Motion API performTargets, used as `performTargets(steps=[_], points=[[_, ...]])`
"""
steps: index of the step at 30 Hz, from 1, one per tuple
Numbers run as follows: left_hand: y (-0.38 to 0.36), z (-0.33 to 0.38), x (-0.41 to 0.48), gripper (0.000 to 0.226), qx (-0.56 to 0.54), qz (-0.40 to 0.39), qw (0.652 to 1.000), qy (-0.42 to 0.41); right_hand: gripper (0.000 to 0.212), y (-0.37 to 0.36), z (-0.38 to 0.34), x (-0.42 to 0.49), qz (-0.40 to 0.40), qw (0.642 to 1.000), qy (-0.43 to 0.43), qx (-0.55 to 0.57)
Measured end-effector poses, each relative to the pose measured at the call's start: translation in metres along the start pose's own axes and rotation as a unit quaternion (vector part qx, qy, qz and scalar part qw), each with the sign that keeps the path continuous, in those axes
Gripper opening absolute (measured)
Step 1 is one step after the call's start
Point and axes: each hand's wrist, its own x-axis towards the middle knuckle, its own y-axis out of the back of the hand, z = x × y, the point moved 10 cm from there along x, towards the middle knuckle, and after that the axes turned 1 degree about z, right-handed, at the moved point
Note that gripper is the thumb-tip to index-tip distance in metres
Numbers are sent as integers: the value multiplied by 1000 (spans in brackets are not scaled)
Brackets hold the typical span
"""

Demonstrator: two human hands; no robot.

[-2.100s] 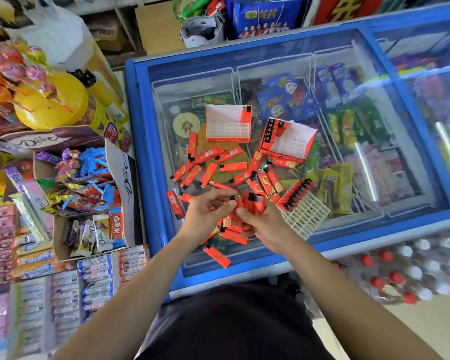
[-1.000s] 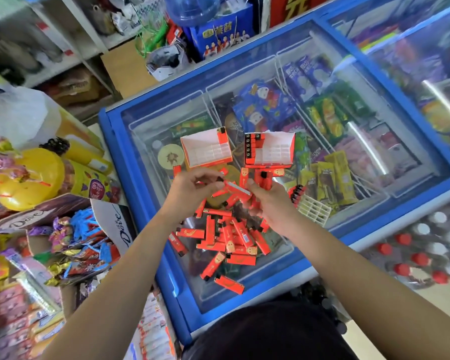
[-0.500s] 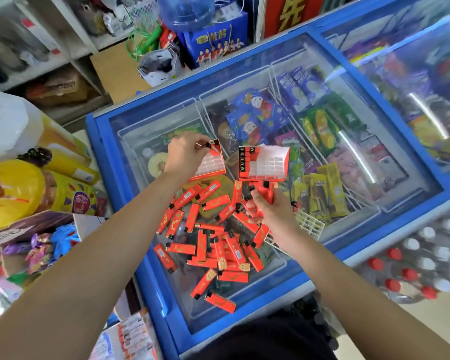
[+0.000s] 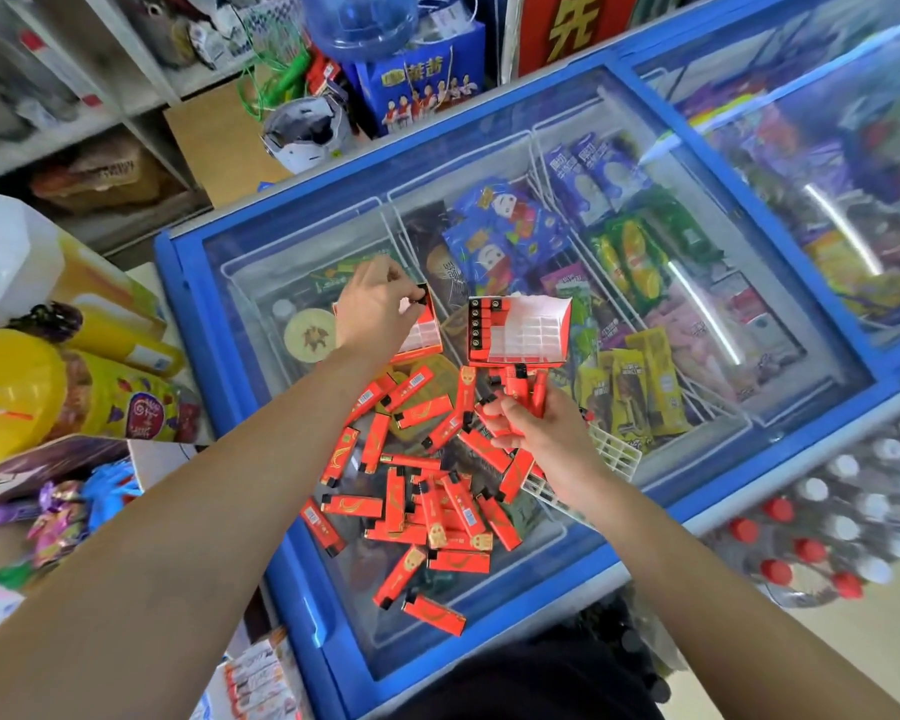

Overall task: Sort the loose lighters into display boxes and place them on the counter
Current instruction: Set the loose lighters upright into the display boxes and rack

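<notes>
Several loose red lighters (image 4: 427, 491) lie scattered on the glass lid of a blue chest freezer (image 4: 292, 579). Two red display boxes with white grid inserts stand at the far side of the pile. My left hand (image 4: 378, 304) reaches over the left box (image 4: 424, 332) and pinches a lighter's black top at the box's far right corner. The right box (image 4: 520, 330) holds a column of several lighters along its left side. My right hand (image 4: 533, 423) grips a bunch of red lighters just below the right box.
A loose white grid insert (image 4: 611, 454) lies on the glass to the right of my right hand. Candy boxes (image 4: 63, 491) and a yellow tub (image 4: 11, 397) crowd the counter at left. Capped bottles (image 4: 827, 522) stand on the floor at right.
My left hand moved from the pile up to the left box, carrying a lighter to its far corner. My right hand rose slightly with its bunch of lighters. The view shifted forward.
</notes>
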Motion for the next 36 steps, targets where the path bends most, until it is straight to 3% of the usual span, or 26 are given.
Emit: performTargets(steps=[4, 9, 15, 18, 21, 25, 29, 36], points=[[-9, -4, 1, 15, -15, -47, 999, 17, 18, 0, -6, -2, -2, 1000, 16, 13], [-17, -13, -7, 47, -103, -84, 989, 66, 11, 0, -11, -2, -5, 999, 23, 28], [-23, 7, -16, 30, -109, -136, 985, 1, 1, -4, -12, -2, -11, 999, 19, 45], [-25, 6, -22, 35, -72, -126, 989, 4, 7, -6, -11, -1, -9, 998, 6, 69], [-18, 14, -31, 46, -61, -64, 996, -22, 15, -7, -10, 1, -6, 997, -2, 72], [10, 40, -55, 33, -193, 23, 981, 4, 13, -8, -10, 1, -16, 998, 5, 57], [-5, 63, -76, 36, -364, -91, 926, 49, 18, -14, -9, 4, -31, 999, 3, 23], [-8, 69, -91, 32, -407, -167, 896, 53, 21, -21, -7, -1, -114, 993, -24, 21]])
